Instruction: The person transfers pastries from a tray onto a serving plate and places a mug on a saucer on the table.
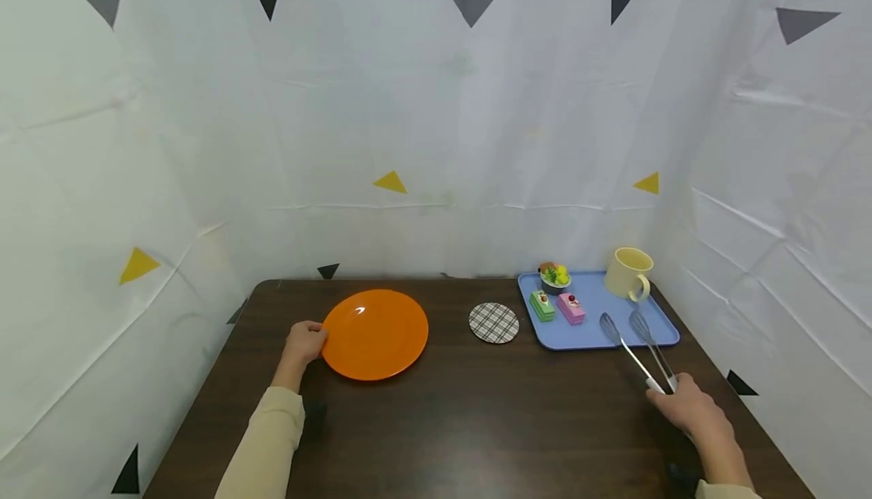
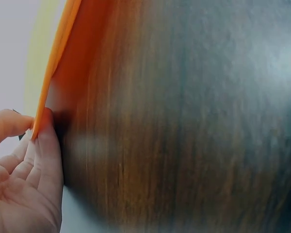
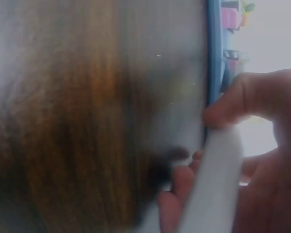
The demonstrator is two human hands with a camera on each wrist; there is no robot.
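My left hand [image 1: 304, 342] pinches the left rim of an orange plate [image 1: 376, 335], thumb on top and fingers underneath. In the left wrist view the plate's edge [image 2: 52, 73] runs between thumb and fingers, close over the table. On the right, my right hand [image 1: 689, 406] grips a pair of metal tongs [image 1: 647, 366] by their white handles; one handle [image 3: 213, 184] fills the lower part of the right wrist view. The tongs' two rounded heads stand apart over the front edge of a blue tray [image 1: 579, 338].
On the tray are a green cake slice [image 1: 542, 307], a pink cake slice [image 1: 571, 309], a small bowl of food [image 1: 555, 278] and a yellow mug [image 1: 627, 273]. A checked round coaster [image 1: 493, 323] lies between plate and tray on the dark wooden table [image 1: 477, 423]. White curtains hang around it.
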